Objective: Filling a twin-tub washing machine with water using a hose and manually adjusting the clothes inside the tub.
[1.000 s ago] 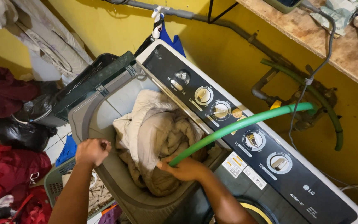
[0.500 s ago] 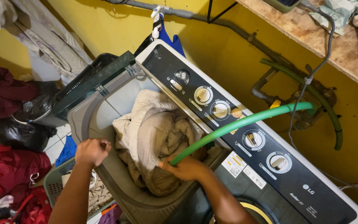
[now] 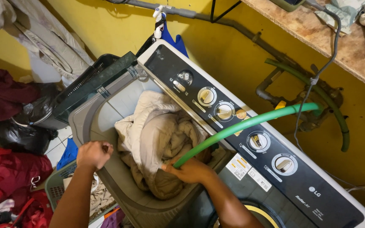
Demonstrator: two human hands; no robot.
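Note:
A top-loading twin-tub washing machine (image 3: 250,164) stands against a yellow wall, its wash tub (image 3: 102,122) open. A cream-coloured quilt or large cloth (image 3: 157,139) fills the tub. My right hand (image 3: 189,169) is shut on the end of a green hose (image 3: 250,123), pointing it down into the cloth. The hose arcs right to a tap fitting (image 3: 313,112) on the wall. My left hand (image 3: 93,154) rests as a fist on the tub's near rim. I cannot tell whether water flows.
The black control panel (image 3: 241,126) with several knobs runs along the machine's back. A dark laundry basket (image 3: 93,80) sits left of the tub, a green basket (image 3: 60,185) below it. Red clothes (image 3: 9,173) and black bags (image 3: 17,135) lie on the floor. A wooden shelf (image 3: 343,42) hangs above.

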